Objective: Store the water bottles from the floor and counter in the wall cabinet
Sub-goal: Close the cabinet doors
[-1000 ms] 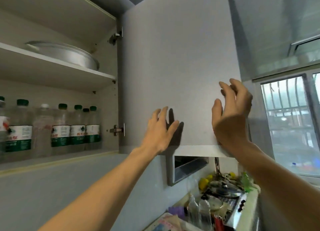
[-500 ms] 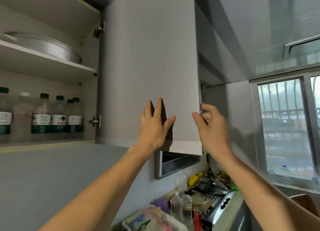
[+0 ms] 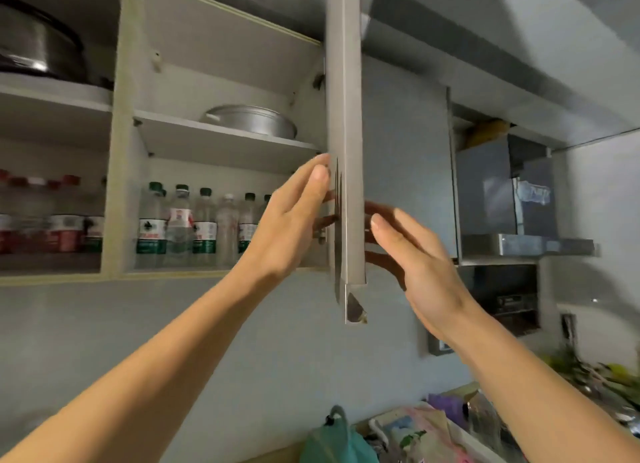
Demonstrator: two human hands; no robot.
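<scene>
The wall cabinet stands with its grey door [image 3: 346,150] edge-on to me, swung out from the wall. Several clear water bottles [image 3: 194,227] with green caps and green labels line its lower shelf. My left hand [image 3: 291,227] lies flat with fingers spread against the door's inner face. On the other side of the door, my right hand [image 3: 419,272] is spread close to the outer face; contact cannot be told. Neither hand holds anything.
Red-capped bottles [image 3: 62,227] fill the left compartment. A metal pan [image 3: 252,124] sits on the upper shelf, a dark pot [image 3: 38,46] further left. A range hood [image 3: 512,213] hangs to the right. Below, the counter holds a green bag [image 3: 339,442] and clutter.
The view has swung left and the door now shows edge-on instead of face-on. My left hand has shifted to the door's inner side; my right hand stays on the outer side.
</scene>
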